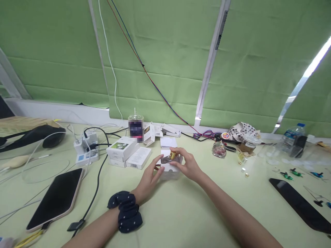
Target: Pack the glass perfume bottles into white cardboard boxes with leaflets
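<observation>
A small white box (169, 169) stands on the pale green table (181, 213), its top open, with a small gold-capped bottle (172, 155) at its mouth. My left hand (150, 177) grips the box's left side with curled fingers; a dark dotted scrunchie (126, 210) sits on that wrist. My right hand (188, 164) closes on the box's right side, fingertips by the gold cap.
White boxes (129, 154) and a drink cup (136, 129) lie behind the hands. A phone (55, 198) with a cable lies at left, another dark phone (301, 204) at right. A power strip (86, 148), a small jar (219, 148), a water bottle (294, 138) and small coloured parts (294, 172) are scattered around.
</observation>
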### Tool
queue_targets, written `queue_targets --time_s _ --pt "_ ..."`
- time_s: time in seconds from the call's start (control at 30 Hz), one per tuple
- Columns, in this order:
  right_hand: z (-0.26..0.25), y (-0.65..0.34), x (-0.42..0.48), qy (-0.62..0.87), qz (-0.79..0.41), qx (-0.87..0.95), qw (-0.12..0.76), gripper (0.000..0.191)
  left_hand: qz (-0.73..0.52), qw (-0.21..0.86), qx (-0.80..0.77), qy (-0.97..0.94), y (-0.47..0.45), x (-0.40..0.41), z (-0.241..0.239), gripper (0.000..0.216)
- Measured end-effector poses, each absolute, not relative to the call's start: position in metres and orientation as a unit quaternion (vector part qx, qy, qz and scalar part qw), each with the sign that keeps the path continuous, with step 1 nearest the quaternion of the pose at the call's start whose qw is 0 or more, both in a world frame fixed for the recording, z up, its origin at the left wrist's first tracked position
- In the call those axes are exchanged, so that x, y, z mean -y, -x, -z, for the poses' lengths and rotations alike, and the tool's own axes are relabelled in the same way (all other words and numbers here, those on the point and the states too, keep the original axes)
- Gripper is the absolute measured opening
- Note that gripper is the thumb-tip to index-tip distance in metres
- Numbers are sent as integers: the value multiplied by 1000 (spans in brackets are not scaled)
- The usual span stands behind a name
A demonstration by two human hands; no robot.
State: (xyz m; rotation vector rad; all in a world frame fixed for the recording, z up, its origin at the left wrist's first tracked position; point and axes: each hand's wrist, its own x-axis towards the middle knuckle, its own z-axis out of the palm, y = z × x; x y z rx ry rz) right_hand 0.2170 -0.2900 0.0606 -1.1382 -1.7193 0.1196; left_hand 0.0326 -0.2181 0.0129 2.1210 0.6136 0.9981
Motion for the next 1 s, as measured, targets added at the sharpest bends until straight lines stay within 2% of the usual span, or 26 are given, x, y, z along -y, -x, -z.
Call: queue_targets --time_s 0.2,0.47,0.77,0.9,0.93,1.0 --pt "-53 -213 291 468 -55 704 532 22 -384 362 -244 -813 -32 219 -14 45" --pt "-50 -211 287 448 -35 714 537 20 -391 347 -236 -819 -32 219 -14 43" --pt "-46 -213 288 423 -35 735 528 22 -389 356 -239 -816 -31 220 -14 45" --pt "-46 -221 290 413 -61 772 479 50 -389 368 -209 -818 -29 217 -11 50" --pt "-46 -222 290 418 -60 766 484 49 -387 367 -203 -821 -29 216 -11 53" --pt "-44 -222 290 439 -54 722 532 36 -383 364 -207 -824 -29 216 -10 53"
